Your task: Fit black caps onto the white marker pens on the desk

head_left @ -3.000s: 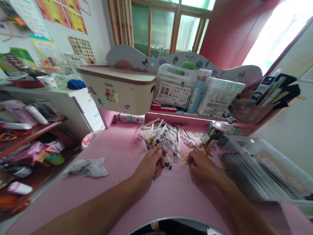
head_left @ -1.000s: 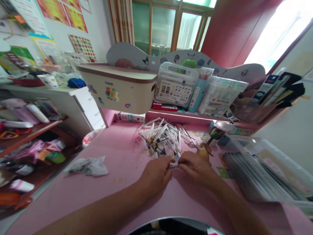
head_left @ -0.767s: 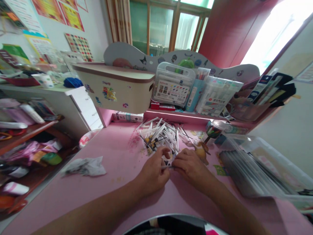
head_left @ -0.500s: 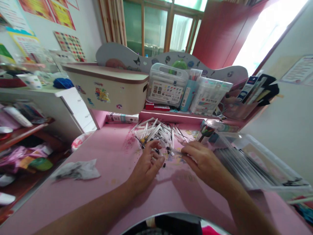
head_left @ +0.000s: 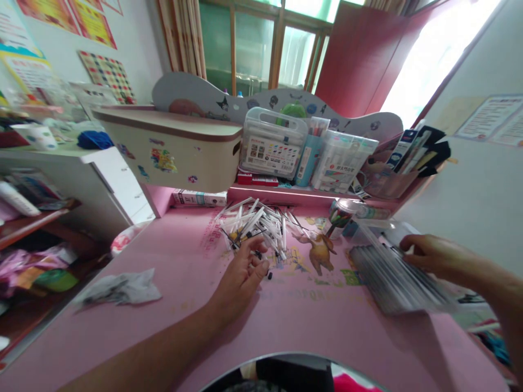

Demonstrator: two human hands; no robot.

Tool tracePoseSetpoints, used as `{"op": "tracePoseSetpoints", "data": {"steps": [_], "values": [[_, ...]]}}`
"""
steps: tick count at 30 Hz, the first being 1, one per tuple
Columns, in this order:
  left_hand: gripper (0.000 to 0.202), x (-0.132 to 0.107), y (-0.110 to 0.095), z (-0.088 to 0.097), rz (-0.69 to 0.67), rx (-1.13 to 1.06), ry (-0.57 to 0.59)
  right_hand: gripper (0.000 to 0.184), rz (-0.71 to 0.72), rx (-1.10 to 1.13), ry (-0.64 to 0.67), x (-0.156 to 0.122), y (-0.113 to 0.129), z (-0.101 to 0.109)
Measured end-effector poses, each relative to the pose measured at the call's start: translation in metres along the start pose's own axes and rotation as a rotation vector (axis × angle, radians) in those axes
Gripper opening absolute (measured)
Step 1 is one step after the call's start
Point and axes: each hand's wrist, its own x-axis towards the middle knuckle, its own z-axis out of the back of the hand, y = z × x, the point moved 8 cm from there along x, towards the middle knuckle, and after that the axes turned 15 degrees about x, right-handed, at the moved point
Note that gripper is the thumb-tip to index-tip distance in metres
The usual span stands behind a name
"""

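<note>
My left hand (head_left: 245, 272) is loosely curled above the pink desk, in front of a heap of white pen parts (head_left: 261, 220). Dark bits show at its fingers, but what they hold is unclear. A small black piece (head_left: 269, 276) lies just beside the thumb. At the right, my right hand (head_left: 429, 253) reaches over a clear plastic box (head_left: 382, 288). Its fingers are bent and drawn together, and whatever is between them is hidden. Several slim, translucent pens (head_left: 408, 280) lie side by side in the box.
A crumpled white tissue (head_left: 126, 287) lies on the left of the desk. Behind the heap, a shelf carries a cream bin (head_left: 171, 158), a marker case (head_left: 273, 144) and a pen holder (head_left: 390, 182). A jar (head_left: 342, 212) stands near the box.
My right hand has moved right from beside the heap to the clear box, carrying away the slim pen it held. My left hand keeps nearly the same place and pose.
</note>
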Motion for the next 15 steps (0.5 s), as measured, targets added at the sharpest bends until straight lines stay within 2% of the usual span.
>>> {"op": "tracePoseSetpoints", "data": {"steps": [3, 7, 10, 15], "values": [[0.036, 0.000, 0.000, 0.000, -0.005, 0.037, 0.003, 0.008, -0.026, -0.004, 0.057, -0.003, -0.010, -0.019], [0.034, 0.000, 0.000, 0.001, -0.001, 0.067, -0.003, 0.016, -0.002, -0.097, 0.034, -0.002, -0.018, -0.031], [0.031, 0.000, -0.002, 0.003, -0.002, 0.110, -0.012, 0.019, 0.063, -0.174, 0.000, 0.004, -0.021, -0.032], [0.023, 0.001, -0.006, 0.006, -0.009, 0.209, -0.030, 0.017, 0.061, -0.203, -0.032, 0.000, -0.013, -0.023]]}}
